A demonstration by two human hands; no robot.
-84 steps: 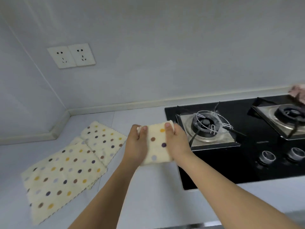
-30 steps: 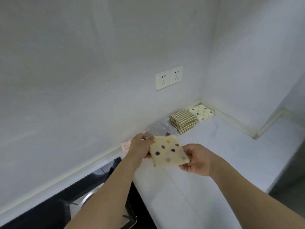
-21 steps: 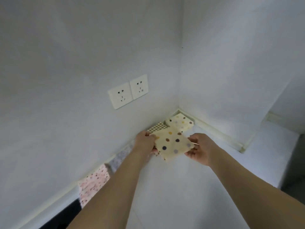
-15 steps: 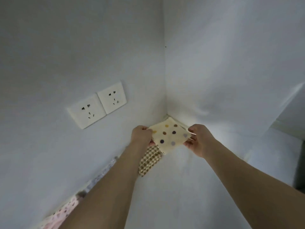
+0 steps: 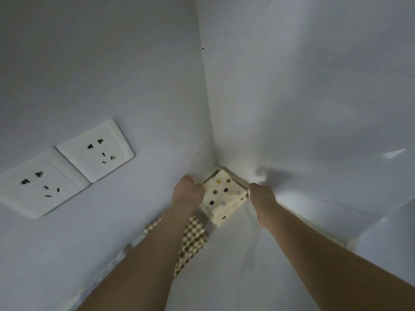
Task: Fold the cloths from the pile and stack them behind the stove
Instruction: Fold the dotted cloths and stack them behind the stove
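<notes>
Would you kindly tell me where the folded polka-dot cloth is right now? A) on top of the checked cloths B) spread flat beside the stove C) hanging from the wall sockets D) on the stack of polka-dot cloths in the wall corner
D: the folded polka-dot cloth sits atop the stack of polka-dot cloths in the corner, held between the left hand and right hand; the checked cloths lie beside it.

Two white wall sockets [image 5: 67, 167] sit side by side on the left wall, tilted in this view, the right-hand one a little higher. To their right, the left wall meets a second pale wall at a corner seam [image 5: 207, 108], with a small dark speck [image 5: 203, 48] just beside the seam, high above the sockets. Below the sockets lies a white countertop [image 5: 235, 277], edged by a cream strip [image 5: 332, 237] along the wall.
</notes>
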